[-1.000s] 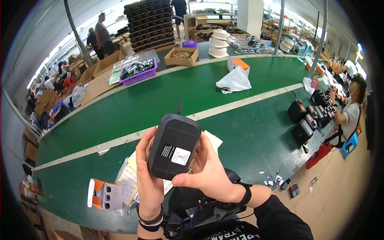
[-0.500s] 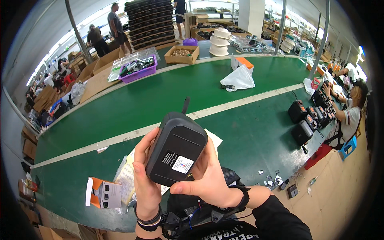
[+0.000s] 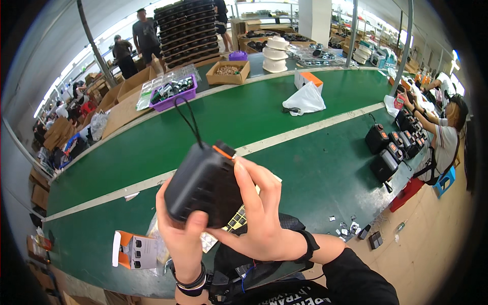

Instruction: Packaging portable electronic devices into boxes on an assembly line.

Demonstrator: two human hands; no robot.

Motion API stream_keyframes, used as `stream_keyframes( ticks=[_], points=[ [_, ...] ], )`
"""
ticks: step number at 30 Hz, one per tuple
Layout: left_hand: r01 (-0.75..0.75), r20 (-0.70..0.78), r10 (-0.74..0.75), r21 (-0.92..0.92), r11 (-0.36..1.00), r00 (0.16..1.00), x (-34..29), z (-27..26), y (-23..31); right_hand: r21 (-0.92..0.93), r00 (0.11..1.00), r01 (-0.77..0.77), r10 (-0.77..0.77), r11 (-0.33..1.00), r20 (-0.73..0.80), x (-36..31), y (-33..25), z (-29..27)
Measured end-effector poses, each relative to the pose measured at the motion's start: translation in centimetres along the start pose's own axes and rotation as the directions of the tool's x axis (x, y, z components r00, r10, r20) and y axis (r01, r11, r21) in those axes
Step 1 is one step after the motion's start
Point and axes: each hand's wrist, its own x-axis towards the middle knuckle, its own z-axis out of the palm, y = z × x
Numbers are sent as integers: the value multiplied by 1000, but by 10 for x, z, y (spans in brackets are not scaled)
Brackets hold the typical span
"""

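Observation:
Held up over the green table is a black portable speaker (image 3: 201, 180), boxy with rounded edges, slightly blurred. It is tilted, with an orange strip at its upper right corner and a thin cord loop (image 3: 190, 122) rising from the top. My left hand (image 3: 180, 234) grips its lower left side, thumb pressed on the near face. Around its right side goes my right hand (image 3: 262, 211), fingertips near the orange strip. Beneath the hands lie yellowish sheets (image 3: 237, 218), partly hidden. To their left stands an opened white and orange carton (image 3: 141, 251).
Several similar black speakers (image 3: 384, 166) stand at the right, near a seated person (image 3: 445, 132). A white plastic bag (image 3: 305, 99) and a white-orange box (image 3: 308, 80) lie across the pale strip. A purple basket (image 3: 175, 101) and cardboard tray (image 3: 229, 73) sit at the far edge.
The speaker has been turned in my hands: its labelled face no longer shows, and its orange strip and cord loop now do. My right fingers have moved to its upper right corner.

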Motion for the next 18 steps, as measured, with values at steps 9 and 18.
stream_keyframes(
  ticks=[9, 18],
  points=[
    [258, 94, -240, -377, 890, 966, 9, -6, -6, 477, 949, -314, 261, 821, 177, 11, 22, -17],
    [312, 61, -320, 112, 943, 945, -3, -32, -4, 467, 681, -732, 502, 496, 533, 31, 80, 3]
  ],
)
